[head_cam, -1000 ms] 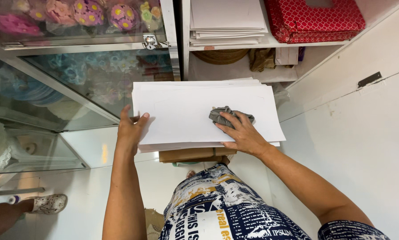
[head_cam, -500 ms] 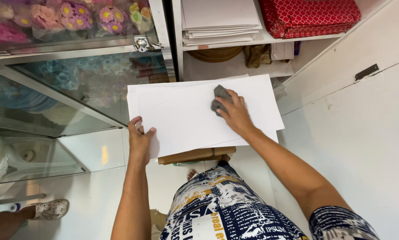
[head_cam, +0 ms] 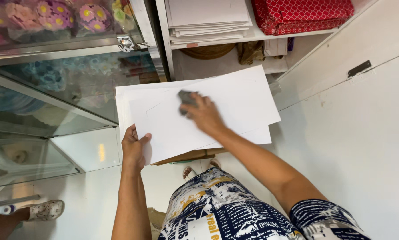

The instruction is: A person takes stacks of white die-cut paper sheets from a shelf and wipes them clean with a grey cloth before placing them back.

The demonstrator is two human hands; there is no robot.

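My left hand (head_cam: 135,149) grips the near left corner of a stack of white sheets (head_cam: 235,100), thumb on top and fingers curled underneath, so the stack stays level and does not slide while the other hand works on it. The stack sits out in front of me at about waist height, resting partly on a brown board (head_cam: 188,156) whose edge peeks out just below the paper, between my two wrists. The top sheets are fanned a little, their corners not lined up.

My right hand (head_cam: 204,113) lies flat on the top sheet near the middle of the stack, fingers closed over a small grey pad (head_cam: 185,98) that sticks out just beyond my fingertips. I press it down against the paper; the hand is somewhat blurred, so I cannot tell exactly how the fingers sit around it.

Beyond my right hand, a white shelf (head_cam: 253,38) carries another pile of white sheets (head_cam: 206,18), with a red patterned box (head_cam: 304,15) to its right. Beyond my left hand stands a glass cabinet (head_cam: 70,89) with crocheted flowers (head_cam: 53,15) behind the pane. Down to the left of my left elbow, a foot in a pale shoe (head_cam: 44,210) belongs to somebody else.
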